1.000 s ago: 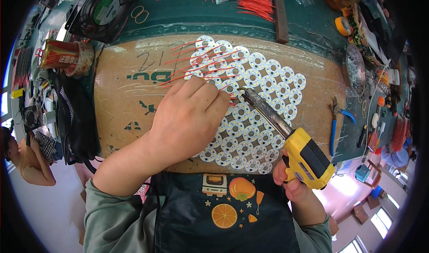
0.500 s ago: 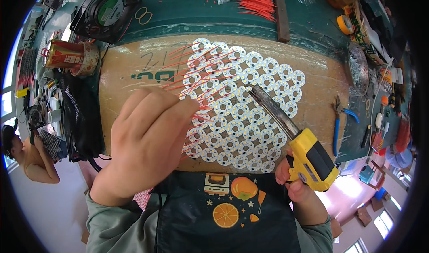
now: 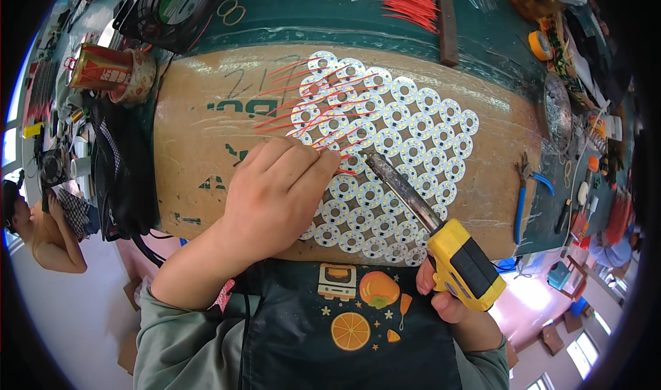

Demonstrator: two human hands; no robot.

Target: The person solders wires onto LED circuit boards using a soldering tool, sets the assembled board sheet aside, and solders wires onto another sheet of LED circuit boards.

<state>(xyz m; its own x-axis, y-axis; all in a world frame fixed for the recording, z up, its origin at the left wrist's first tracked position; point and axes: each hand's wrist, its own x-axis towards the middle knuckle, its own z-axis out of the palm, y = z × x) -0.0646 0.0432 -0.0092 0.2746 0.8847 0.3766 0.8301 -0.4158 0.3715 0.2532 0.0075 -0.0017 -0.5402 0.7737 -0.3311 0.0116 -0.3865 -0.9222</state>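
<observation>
Rows of round white LED boards [image 3: 413,89] with centre holes lie on the cardboard sheet [image 3: 186,128]. Thin red wires [image 3: 275,125] stretch leftward from the boards on the left side. My left hand [image 3: 279,193] is closed in a pinch over these boards, with a red wire at its fingertips; the hand hides several boards beneath it. My right hand [image 3: 444,290] grips a yellow and black soldering gun [image 3: 468,262]. Its dark metal barrel slants up to the left, and the tip sits over a board just right of my left fingertips.
A bundle of red wires [image 3: 411,1] lies beyond the cardboard, beside a dark bar [image 3: 447,25]. At the back left is a black fan [image 3: 172,7], with a red-gold can [image 3: 103,69] nearer. Blue-handled pliers [image 3: 520,204] lie on the right. Another person [image 3: 51,231] is at far left.
My left hand has moved right and lowered onto the boards. The soldering gun's tip has shifted left and slightly down, close to the left fingertips. The whole view has shifted slightly.
</observation>
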